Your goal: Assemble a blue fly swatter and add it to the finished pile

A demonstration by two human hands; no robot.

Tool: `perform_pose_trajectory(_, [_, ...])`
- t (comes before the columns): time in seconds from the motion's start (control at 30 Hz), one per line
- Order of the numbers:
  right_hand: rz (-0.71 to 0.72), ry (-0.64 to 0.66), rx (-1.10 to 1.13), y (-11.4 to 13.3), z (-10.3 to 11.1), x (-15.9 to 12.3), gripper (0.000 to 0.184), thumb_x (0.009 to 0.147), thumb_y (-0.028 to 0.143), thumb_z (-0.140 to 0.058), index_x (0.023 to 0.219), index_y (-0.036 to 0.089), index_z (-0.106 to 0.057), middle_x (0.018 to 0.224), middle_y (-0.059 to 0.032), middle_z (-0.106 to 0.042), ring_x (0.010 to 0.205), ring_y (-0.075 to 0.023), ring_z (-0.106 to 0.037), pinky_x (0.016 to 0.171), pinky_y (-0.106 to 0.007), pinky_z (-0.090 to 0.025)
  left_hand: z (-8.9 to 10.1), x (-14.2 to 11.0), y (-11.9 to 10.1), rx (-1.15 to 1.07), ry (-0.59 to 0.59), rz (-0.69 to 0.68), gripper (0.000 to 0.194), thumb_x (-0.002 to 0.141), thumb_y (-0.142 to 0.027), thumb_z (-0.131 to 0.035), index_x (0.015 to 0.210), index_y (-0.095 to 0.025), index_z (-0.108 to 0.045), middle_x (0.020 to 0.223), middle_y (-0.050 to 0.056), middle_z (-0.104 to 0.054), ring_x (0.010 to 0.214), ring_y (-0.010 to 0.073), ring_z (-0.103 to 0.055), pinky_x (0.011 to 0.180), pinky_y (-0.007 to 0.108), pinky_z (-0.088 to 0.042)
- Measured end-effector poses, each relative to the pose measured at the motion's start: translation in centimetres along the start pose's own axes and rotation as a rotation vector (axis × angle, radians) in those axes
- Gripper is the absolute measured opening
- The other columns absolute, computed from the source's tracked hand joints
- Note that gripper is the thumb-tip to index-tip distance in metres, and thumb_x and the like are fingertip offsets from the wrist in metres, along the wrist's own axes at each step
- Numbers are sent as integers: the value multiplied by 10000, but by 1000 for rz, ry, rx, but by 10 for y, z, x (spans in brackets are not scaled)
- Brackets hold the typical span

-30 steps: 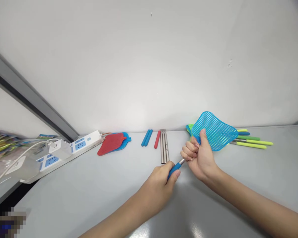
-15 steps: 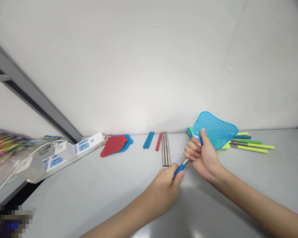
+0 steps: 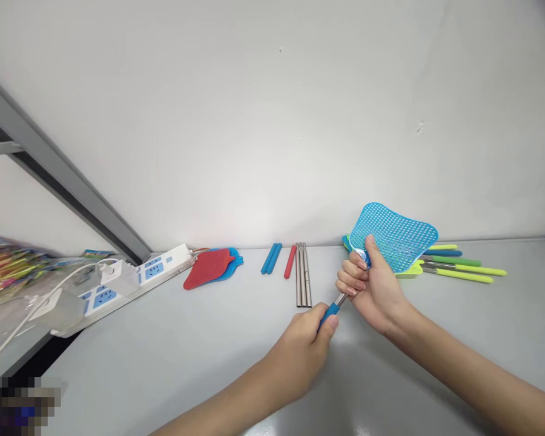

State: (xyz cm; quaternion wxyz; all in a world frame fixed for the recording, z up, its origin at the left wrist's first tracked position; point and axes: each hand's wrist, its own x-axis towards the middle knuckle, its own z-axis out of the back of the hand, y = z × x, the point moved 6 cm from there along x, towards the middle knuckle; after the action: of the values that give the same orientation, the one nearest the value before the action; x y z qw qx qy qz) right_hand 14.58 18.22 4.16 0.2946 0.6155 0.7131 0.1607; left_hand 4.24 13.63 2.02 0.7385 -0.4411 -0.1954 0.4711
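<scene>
A blue fly swatter (image 3: pixel 393 233) is held at a slant above the table, its perforated head up and to the right. My left hand (image 3: pixel 306 345) wraps round its blue handle grip (image 3: pixel 329 313). Closed round the neck just below the head is my right hand (image 3: pixel 370 284), thumb against the base of the head. A short piece of metal rod (image 3: pixel 341 299) shows between the two hands. Beyond my left hand lie several metal rods (image 3: pixel 303 278), a red grip (image 3: pixel 290 261) and two blue grips (image 3: pixel 271 258).
Red and blue swatter heads (image 3: pixel 211 267) lie overlapped at the left. A power strip (image 3: pixel 154 269) with plugs and a white cable sits further left, near colourful packaging (image 3: pixel 13 266). Behind my right hand are several swatters with yellow, green and blue handles (image 3: pixel 465 274). A wall (image 3: pixel 272 121) rises behind the table.
Both hands keep their hold on the fly swatter, almost unmoved. Its head appears very slightly tilted compared with before, and the camera view has shifted a little.
</scene>
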Motion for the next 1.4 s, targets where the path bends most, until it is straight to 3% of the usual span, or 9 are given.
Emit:
perform_pose_trajectory(0.27, [84, 31, 19, 4, -6, -4, 477, 704, 571, -416, 501, 176, -242, 423, 84, -128, 350, -51, -123, 338, -189, -210, 10, 1, -2, 35, -83, 21, 361, 828, -434, -214, 711, -186, -449, 592, -35, -372, 583, 107, -353, 544, 231, -266])
perform_pose_trajectory(0.7, [87, 45, 25, 0, -6, -3, 468, 715, 552, -419, 502, 172, -249, 419, 83, -138, 342, -47, -146, 340, -187, -222, 14, -2, -3, 74, -108, 25, 360, 823, -437, -226, 683, -189, -446, 585, -33, -384, 567, 107, -349, 530, 221, -263])
perform_pose_trajectory(0.93, [79, 42, 32, -1, -6, -3, 480, 705, 581, -400, 493, 172, -265, 417, 83, -142, 344, -48, -144, 335, -185, -218, 11, -2, -2, 33, -65, 52, 385, 818, -465, -218, 733, -193, -476, 570, -40, -353, 545, 104, -330, 511, 223, -256])
perform_pose_trajectory(1.13, [92, 50, 35, -1, -7, -3, 494, 691, 612, -379, 492, 174, -264, 415, 84, -144, 343, -47, -147, 331, -185, -227, 12, -3, -2, -36, -51, 63, 371, 819, -472, -202, 647, -189, -370, 557, -46, -287, 536, 94, -280, 502, 220, -244])
perform_pose_trajectory(1.27, [75, 83, 25, -3, -7, -3, 506, 695, 613, -373, 485, 175, -233, 404, 87, -123, 336, -43, -121, 317, -180, -185, 8, -2, -2, -86, 15, 66, 376, 818, -479, -189, 600, -185, -272, 551, -49, -274, 517, 86, -258, 495, 224, -244])
perform_pose_trajectory(1.4, [44, 89, 30, -3, -7, -3, 518, 696, 606, -384, 480, 174, -199, 384, 89, -108, 324, -40, -94, 309, -180, -131, 1, -1, 0, -248, 110, 120, 384, 804, -503, -220, 605, -181, -284, 574, -44, -302, 505, 71, -268, 455, 204, -247])
